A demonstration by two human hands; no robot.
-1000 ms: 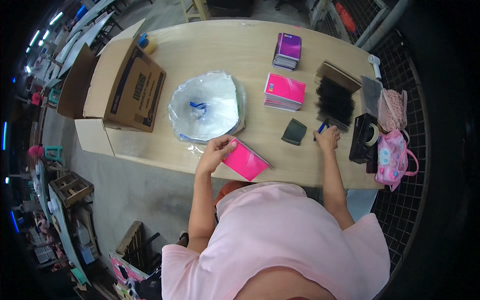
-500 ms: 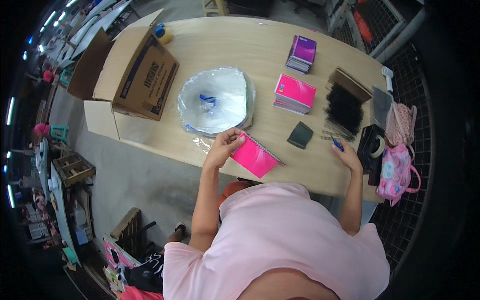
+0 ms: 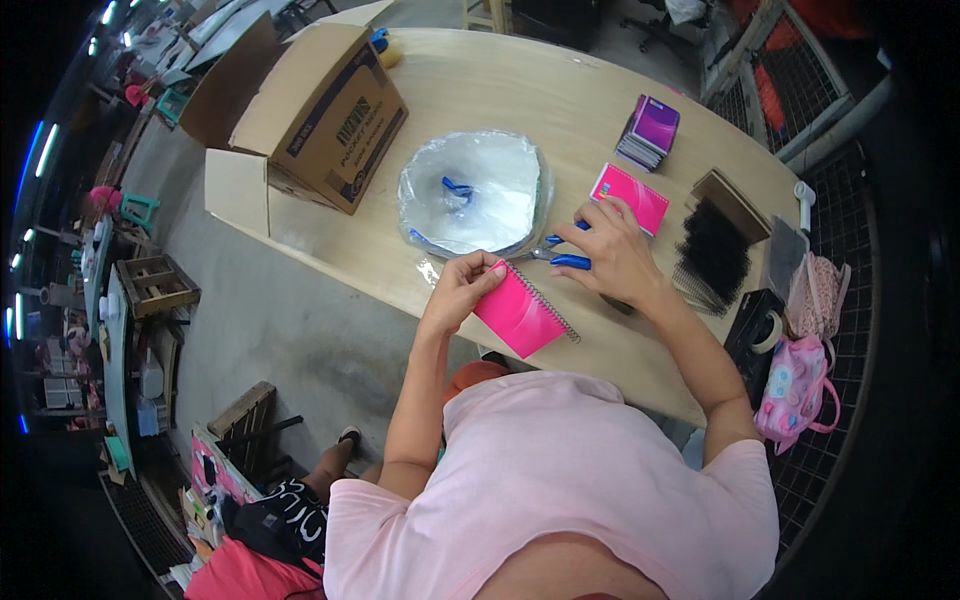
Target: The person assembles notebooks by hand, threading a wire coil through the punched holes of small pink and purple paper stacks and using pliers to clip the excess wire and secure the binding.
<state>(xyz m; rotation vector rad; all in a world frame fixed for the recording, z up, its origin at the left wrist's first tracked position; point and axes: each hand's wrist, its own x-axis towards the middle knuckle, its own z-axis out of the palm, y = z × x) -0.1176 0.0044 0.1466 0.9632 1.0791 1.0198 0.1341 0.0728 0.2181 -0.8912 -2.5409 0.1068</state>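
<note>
A small pink spiral notebook [image 3: 522,318] is pinched by its upper corner in my left hand [image 3: 460,288], near the table's front edge. The wire coil along its upper right side sticks out past the far end of the cover. My right hand [image 3: 622,252] is closed around blue-handled pliers [image 3: 571,262], whose jaws point left toward the coil's upper end, apart from it. Behind that hand lies a stack of pink notebooks [image 3: 635,188], partly covered by the fingers. A dark flat piece beneath my right hand is almost wholly hidden.
A plastic-lined round container [image 3: 490,180] with a blue item inside stands left of the pliers. Farther left is an open cardboard box [image 3: 330,130]. Purple notebooks [image 3: 657,122], black coils [image 3: 715,250], a tape dispenser [image 3: 757,325] and a pink bag [image 3: 797,390] lie to the right.
My right hand has come left from beside the black coils, bringing the pliers close to the notebook. The left hand keeps its hold. The whole view has shifted slightly.
</note>
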